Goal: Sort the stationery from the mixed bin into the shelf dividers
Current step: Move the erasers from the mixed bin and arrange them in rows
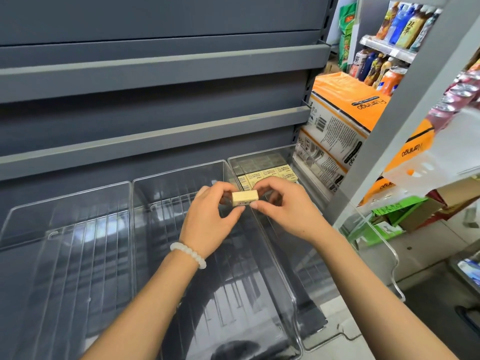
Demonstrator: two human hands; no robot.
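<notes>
Fingertips and thumbs of both hands pinch a small cream box, the left hand at its left end, the right hand at its right, holding it above the middle clear shelf divider. Just behind, matching cream boxes stand in rows at the back of the right divider. A white bead bracelet circles the left wrist.

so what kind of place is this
Most likely a small shop or convenience store: grey retail shelving with clear dividers, bottled drinks on a nearby shelf, and orange multipacks stacked beside it.
</notes>
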